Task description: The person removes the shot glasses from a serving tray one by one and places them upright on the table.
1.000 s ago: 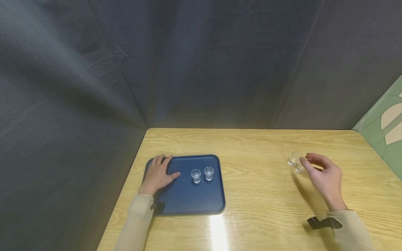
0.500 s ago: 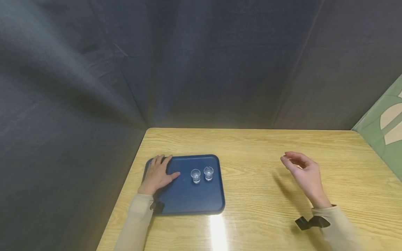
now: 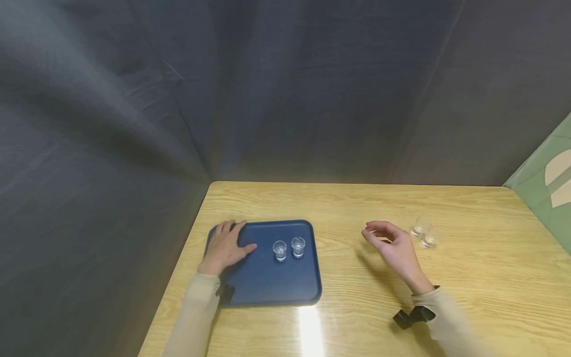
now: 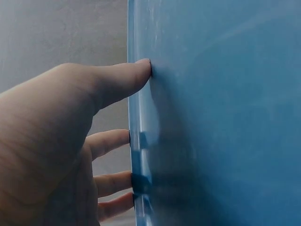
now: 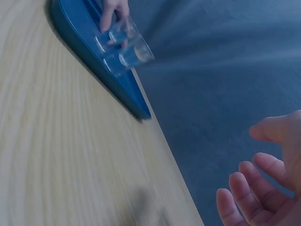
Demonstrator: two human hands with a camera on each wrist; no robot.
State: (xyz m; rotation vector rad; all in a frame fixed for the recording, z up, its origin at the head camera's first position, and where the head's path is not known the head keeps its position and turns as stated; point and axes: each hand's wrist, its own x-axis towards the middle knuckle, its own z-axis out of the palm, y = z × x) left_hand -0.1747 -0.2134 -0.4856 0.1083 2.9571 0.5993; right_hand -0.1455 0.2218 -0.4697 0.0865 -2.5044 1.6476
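My left hand [image 3: 223,250] rests on the left side of a blue tray [image 3: 272,290]. The left wrist view has its thumb tip over the rim [image 4: 136,110], with straight fingertips against the outer edge. Two small clear shot glasses stand upright on the tray, one [image 3: 279,251] beside the other [image 3: 298,247]. Over the table right of the tray is my right hand [image 3: 394,250], fingers loosely bent and thumb apart from them, holding nothing. Farther right, two more clear shot glasses [image 3: 418,228] stand close together on the table, the nearer one [image 3: 429,239] slightly to the right.
The wood-grain table [image 3: 357,203] meets a dark grey curtain [image 3: 312,109] at the back and left. A green patterned cloth [image 3: 555,173] hangs beyond the right end. Each forearm wears a beige sleeve, and a black wrist device [image 3: 414,317] sits on the right one.
My right hand has moved left across the table, away from the two glasses on the right, which show again after being hidden behind it. My left hand, the tray and its glasses stay put.
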